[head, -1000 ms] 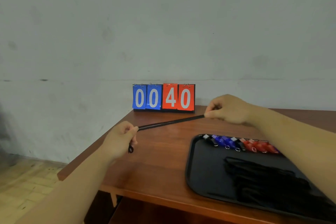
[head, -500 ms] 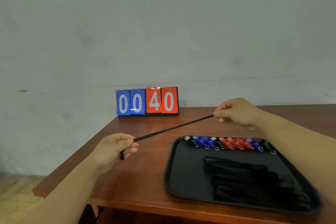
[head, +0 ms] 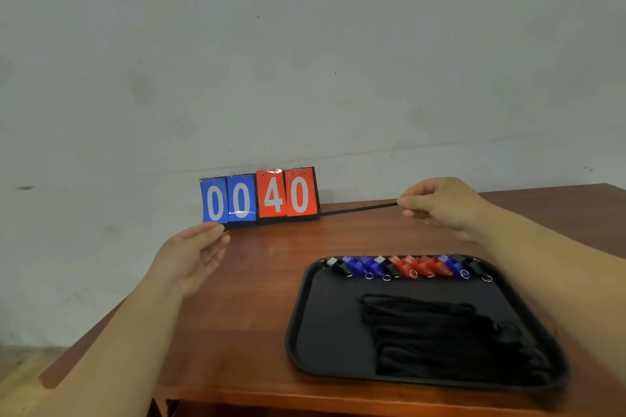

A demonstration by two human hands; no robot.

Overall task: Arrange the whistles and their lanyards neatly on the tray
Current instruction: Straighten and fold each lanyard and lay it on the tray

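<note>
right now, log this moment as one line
left hand + right hand: pinch lanyard taut over table | tray: whistles in row, lanyard pile | status: lanyard not yet placed

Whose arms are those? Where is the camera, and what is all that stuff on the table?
Those are a person's own two arms. The camera sits on their head and looks forward and down, so you see what they see; there is only this one view.

The left hand and the right hand each pinch one black lanyard, stretched straight between them above the wooden table.

On the table lies a black tray. Along its far edge is a row of whistles, black, blue and red. Nearer to the person is a pile of more black lanyards.

At the back stands a scoreboard showing 00 and 40.
</note>
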